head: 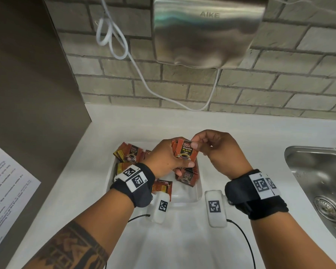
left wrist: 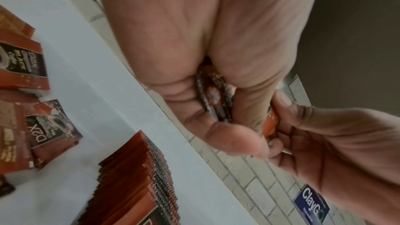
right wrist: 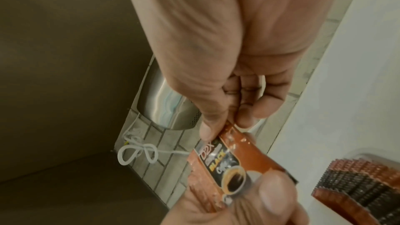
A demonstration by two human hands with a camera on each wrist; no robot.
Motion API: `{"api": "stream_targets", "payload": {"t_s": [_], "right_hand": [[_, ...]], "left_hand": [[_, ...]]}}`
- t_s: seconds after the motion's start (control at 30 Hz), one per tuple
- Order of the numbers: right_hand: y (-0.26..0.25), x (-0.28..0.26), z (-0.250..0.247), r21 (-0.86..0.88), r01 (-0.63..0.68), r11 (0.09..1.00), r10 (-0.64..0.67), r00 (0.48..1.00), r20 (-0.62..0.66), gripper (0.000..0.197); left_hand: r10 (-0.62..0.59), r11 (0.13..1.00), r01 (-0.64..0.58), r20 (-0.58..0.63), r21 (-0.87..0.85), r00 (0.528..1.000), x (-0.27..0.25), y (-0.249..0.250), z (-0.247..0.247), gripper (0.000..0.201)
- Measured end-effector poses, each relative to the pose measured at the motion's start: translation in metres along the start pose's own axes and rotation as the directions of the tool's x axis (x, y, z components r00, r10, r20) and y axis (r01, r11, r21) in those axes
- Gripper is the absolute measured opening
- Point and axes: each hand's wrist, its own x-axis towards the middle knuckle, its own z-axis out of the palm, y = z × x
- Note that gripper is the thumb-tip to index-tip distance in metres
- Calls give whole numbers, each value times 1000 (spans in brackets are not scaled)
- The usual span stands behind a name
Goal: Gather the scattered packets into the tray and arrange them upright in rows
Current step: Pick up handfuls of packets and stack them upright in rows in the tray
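Above the white tray (head: 199,188) my left hand (head: 168,156) grips a small stack of red-brown coffee packets (head: 185,151), their edges showing between its fingers (left wrist: 214,98). My right hand (head: 197,143) pinches the top corner of the front packet (right wrist: 233,162) with thumb and forefinger. A row of upright packets (head: 187,176) stands at the tray's right side, also seen as a row (left wrist: 138,180) in the left wrist view. Loose packets (head: 128,154) lie flat in the tray's left part.
The tray sits on a white counter (head: 105,144). A steel sink (head: 318,183) lies to the right. A metal hand dryer (head: 206,30) with a white cable (head: 143,78) hangs on the brick wall. A printed sheet (head: 6,187) is on the left.
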Motion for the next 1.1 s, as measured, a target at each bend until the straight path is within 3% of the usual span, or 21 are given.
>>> {"api": "stream_targets", "payload": {"t_s": [0.1, 0.17, 0.27, 0.3, 0.37, 0.53, 0.7, 0.93, 1.1], "right_hand": [[5, -3, -3, -98, 29, 995, -33, 999, -34, 7], [12, -5, -5, -181, 23, 983, -31, 999, -40, 10], [31, -12, -6, -255, -41, 966, 43, 999, 5, 15], [37, -16, -5, -296, -65, 953, 75, 997, 23, 14], [49, -22, 1, -398, -99, 912, 128, 991, 48, 10], [71, -29, 17, -466, -93, 880, 133, 990, 54, 20], [89, -26, 25, -456, -106, 884, 133, 991, 28, 12], [104, -26, 30, -449, -121, 885, 135, 991, -1, 9], [108, -25, 30, -425, -123, 897, 127, 992, -20, 15]], "left_hand": [[-22, 988, 21, 1, 154, 1000, -2, -1, -2, 35], [-121, 933, 102, 35, 344, 992, -5, -1, -12, 43], [-375, 671, 276, -6, 688, 927, -13, 3, -28, 50], [-397, 584, 277, -29, 763, 917, -15, 3, -31, 49], [-406, 499, 236, -16, 834, 914, -17, 2, -34, 47], [-567, 480, 170, 156, 861, 809, -16, -3, -7, 48], [-573, 449, 44, 250, 892, 781, -1, -21, 27, 49], [-603, 418, 46, 239, 907, 761, 18, -39, 37, 61], [-608, 416, 44, 241, 908, 757, 21, -39, 38, 58]]}}
